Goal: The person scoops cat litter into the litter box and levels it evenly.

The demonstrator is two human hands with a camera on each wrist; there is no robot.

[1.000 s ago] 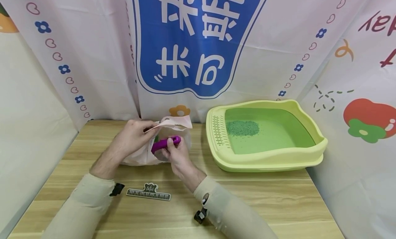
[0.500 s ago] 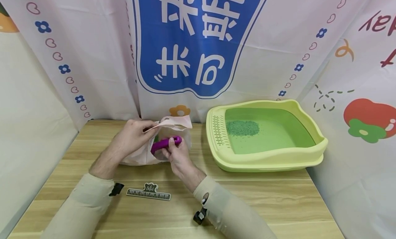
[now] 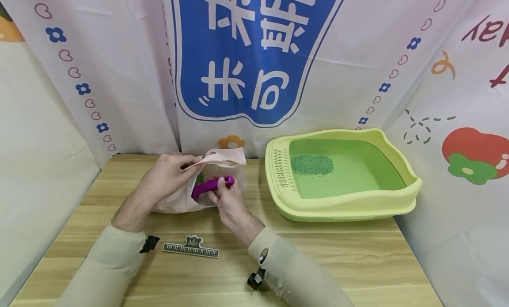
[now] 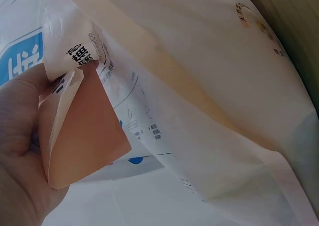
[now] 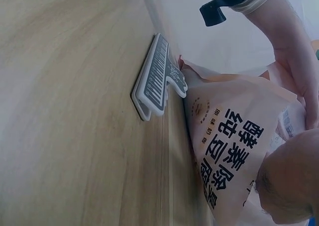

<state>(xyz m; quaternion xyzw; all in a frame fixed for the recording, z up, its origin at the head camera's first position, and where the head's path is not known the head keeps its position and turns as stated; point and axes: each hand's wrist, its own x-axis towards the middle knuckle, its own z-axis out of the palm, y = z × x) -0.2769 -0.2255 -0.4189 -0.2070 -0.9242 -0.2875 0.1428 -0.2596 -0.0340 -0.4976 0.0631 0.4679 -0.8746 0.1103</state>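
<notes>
Purple tool [image 3: 208, 186]: handle held between thumb and fingers of the right hand [image 3: 231, 203]; far end inside the pink bag [image 3: 179, 202]. Bag: rim pinched by the left hand [image 3: 169, 174]. Step, apparently: scooping; next move calls for a level lift. Rightward: green tray [image 3: 342, 204]. Nearer: clip [image 3: 191, 248].

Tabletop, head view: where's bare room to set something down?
Bare: table between near side of tray and right sleeve; also left of left sleeve. Crowded: mouth of bag, with left grip, right grip and purple handle; clip lies between sleeves.
</notes>
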